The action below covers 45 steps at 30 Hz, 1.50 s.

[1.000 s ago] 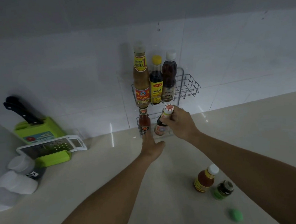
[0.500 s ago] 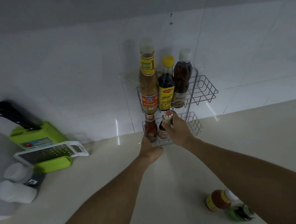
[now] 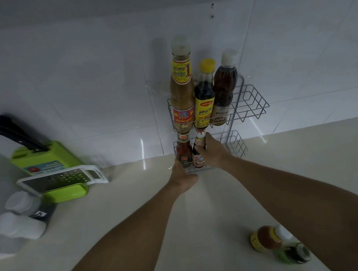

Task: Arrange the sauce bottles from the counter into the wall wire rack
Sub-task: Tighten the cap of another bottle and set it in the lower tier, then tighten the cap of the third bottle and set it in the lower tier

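upper shelf (image 3: 253,105) right side free, lower crowded

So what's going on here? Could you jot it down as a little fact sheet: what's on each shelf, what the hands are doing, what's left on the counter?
Top shelf: three tall bottles, upright, side by side
Bottom shelf: red sauce bottle at left, small dark bottle beside it
Right hand: gripping the small dark bottle
Left hand: at the wire rack, bottom front edge
Still on counter: orange bottle, green bottle
Far left: knife block, grater
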{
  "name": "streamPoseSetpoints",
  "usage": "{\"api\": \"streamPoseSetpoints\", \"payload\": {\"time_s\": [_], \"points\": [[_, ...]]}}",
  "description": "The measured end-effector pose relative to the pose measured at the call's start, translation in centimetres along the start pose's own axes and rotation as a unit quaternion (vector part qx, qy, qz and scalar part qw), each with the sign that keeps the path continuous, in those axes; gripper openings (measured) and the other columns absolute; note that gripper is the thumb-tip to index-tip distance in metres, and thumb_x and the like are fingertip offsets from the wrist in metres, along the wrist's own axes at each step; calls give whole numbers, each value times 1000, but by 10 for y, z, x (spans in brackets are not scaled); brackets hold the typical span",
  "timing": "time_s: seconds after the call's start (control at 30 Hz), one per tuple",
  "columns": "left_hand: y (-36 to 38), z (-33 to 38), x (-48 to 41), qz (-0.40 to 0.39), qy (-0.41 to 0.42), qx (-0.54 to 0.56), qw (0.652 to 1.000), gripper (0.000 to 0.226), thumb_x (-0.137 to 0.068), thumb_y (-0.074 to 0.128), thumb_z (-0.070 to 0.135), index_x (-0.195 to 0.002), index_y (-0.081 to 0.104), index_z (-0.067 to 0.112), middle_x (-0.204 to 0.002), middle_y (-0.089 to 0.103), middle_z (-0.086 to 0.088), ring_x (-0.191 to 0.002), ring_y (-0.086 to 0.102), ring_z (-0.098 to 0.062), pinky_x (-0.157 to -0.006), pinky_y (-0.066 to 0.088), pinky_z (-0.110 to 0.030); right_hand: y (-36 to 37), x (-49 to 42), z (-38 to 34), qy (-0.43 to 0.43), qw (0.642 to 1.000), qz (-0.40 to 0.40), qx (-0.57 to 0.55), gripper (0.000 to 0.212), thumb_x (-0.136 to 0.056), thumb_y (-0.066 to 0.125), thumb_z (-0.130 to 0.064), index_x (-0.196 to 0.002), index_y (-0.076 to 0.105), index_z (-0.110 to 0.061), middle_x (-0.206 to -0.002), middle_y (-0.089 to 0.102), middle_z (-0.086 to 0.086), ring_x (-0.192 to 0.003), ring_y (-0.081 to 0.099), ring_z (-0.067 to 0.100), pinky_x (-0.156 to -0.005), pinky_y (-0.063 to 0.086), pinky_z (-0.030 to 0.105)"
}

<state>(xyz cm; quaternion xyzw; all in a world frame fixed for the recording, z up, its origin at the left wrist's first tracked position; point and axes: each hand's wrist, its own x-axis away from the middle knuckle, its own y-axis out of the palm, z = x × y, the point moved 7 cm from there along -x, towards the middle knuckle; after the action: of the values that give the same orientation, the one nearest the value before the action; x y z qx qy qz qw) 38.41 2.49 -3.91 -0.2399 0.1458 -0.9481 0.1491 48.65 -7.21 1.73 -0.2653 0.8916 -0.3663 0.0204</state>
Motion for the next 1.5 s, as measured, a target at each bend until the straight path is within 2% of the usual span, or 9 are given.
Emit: {"api": "streamPoseSetpoints", "payload": {"time_s": [0.3,0.4,0.53,0.77,0.93,1.07,1.27,1.4,1.5], "points": [[6,4,32,54,51,-148,986,76,-74,66,22,-140,30,14,-133,30,-2,-120,49,-30,-96,50,-42,-55,32,-4,-9,999,34,25,74,-95,57,-42,-153,23,-11,-155,38,6,-141,36,26,-110,30,33],[45,1,52,-56,73,-154,984,87,-78,68,21,-151,21,17,-151,24,0,-137,36,-24,-107,39,-34,-80,64,6,-14,998,49,30,75,-94,58,-42,-153,22,-11,-150,44,4,-134,45,23,-107,37,32],[101,-6,90,-228,102,-162,955,87,-78,70,23,-152,24,24,-153,23,6,-142,27,-18,-97,39,-26,-102,114,25,0,997,66,50,69,-92,59,-48,-148,35,-15,-140,54,2,-121,56,23,-103,43,32],[169,-9,134,-299,162,-155,927,89,-73,83,31,-146,34,24,-147,38,5,-135,37,-13,-100,33,-22,-103,202,42,9,984,-5,176,62,-85,50,-70,-128,58,-26,-118,60,-8,-93,54,11,-90,44,30],[185,-8,151,-268,188,-141,934,58,-87,72,27,-138,44,26,-127,51,11,-115,49,-7,-92,35,-20,-80,235,63,8,967,-75,244,42,-84,58,-61,-107,69,-27,-103,63,-8,-96,55,12,-84,46,29],[188,-13,155,-248,185,-134,942,48,-87,69,29,-130,49,23,-126,57,2,-112,55,-13,-90,42,-27,-76,242,68,-16,968,-38,248,23,-87,63,-39,-92,75,-19,-91,64,-2,-87,57,16,-73,44,26],[165,7,163,-174,185,-31,967,32,-70,63,24,-99,54,31,-85,61,-4,-74,60,-22,-68,54,-51,-97,232,38,-55,971,31,231,26,-89,61,-30,-83,74,-9,-80,64,5,-75,55,18,-69,45,32],[136,43,167,-63,226,-15,972,25,-62,68,28,-76,51,19,-69,57,-5,-63,56,-23,-58,48,-38,-117,226,-24,-195,920,46,336,48,-101,46,-33,-61,52,-8,-55,50,5,-53,45,21,-58,41,33],[118,68,172,12,250,-21,968,28,-60,69,31,-72,48,18,-60,52,0,-56,50,-17,-55,45,-33,-127,219,-49,-184,868,20,461,33,-105,35,-28,-104,64,-12,-56,44,2,-58,47,25,-57,45,34]]}}
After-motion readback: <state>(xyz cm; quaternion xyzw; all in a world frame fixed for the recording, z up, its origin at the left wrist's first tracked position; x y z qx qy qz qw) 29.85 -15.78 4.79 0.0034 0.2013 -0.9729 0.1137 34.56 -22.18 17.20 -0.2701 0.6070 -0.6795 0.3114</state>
